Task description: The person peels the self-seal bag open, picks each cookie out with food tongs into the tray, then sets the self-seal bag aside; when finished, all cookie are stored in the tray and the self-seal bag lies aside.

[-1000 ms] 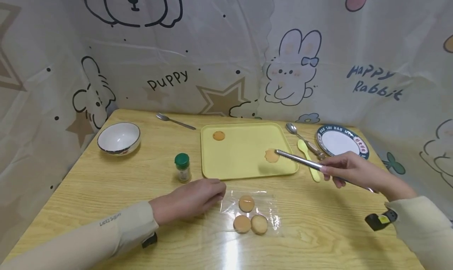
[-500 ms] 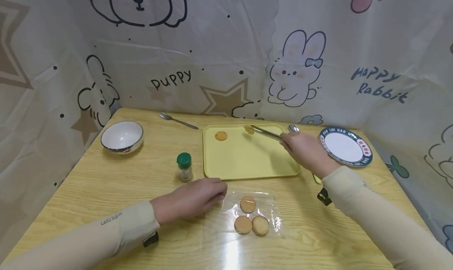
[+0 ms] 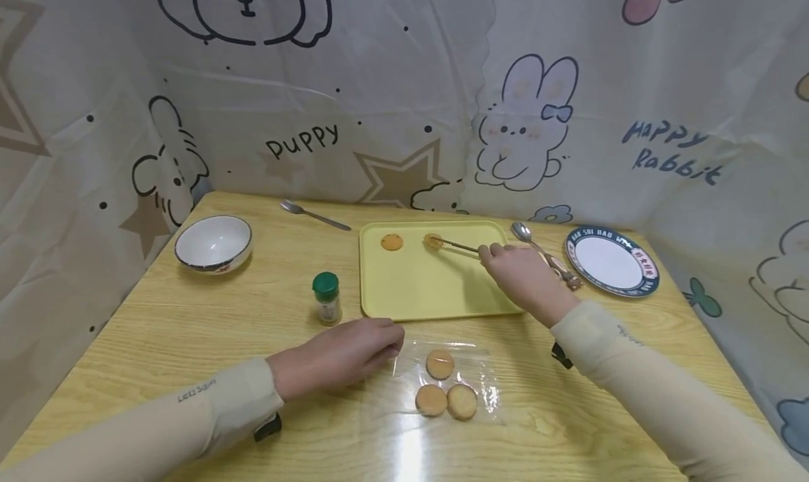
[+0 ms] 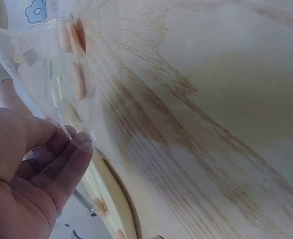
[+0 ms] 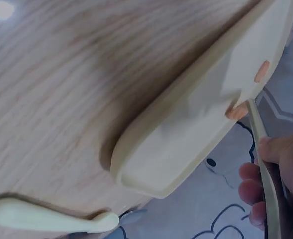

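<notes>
My right hand [image 3: 524,278] grips a pair of slim metal tongs [image 3: 460,246] over the yellow tray [image 3: 404,292]. At their tips is a round cookie [image 3: 433,241], low over the tray's far side or on it; I cannot tell which. A second cookie [image 3: 392,242] lies farther left in the tray. In the left wrist view my left hand [image 4: 32,169] pinches the edge of a clear plastic bag [image 4: 42,64]. Three cookies [image 3: 432,400] lie inside that bag on the table. The right wrist view shows the tongs [image 5: 260,144] between my thumb and fingers.
Left of the tray stand a green-capped shaker [image 3: 326,298] and a white bowl [image 3: 215,244]. A fork [image 3: 316,217] lies behind them. Right of the tray are a metal spoon [image 3: 523,232], a yellow spoon [image 5: 47,216] and a blue-rimmed plate [image 3: 612,262]. Patterned cloth [image 3: 404,81] hangs behind.
My right hand has moved left and away from me, carrying the cookie in the tongs from the tray's near right part to its far side, beside the other cookie. My left hand has stayed put.
</notes>
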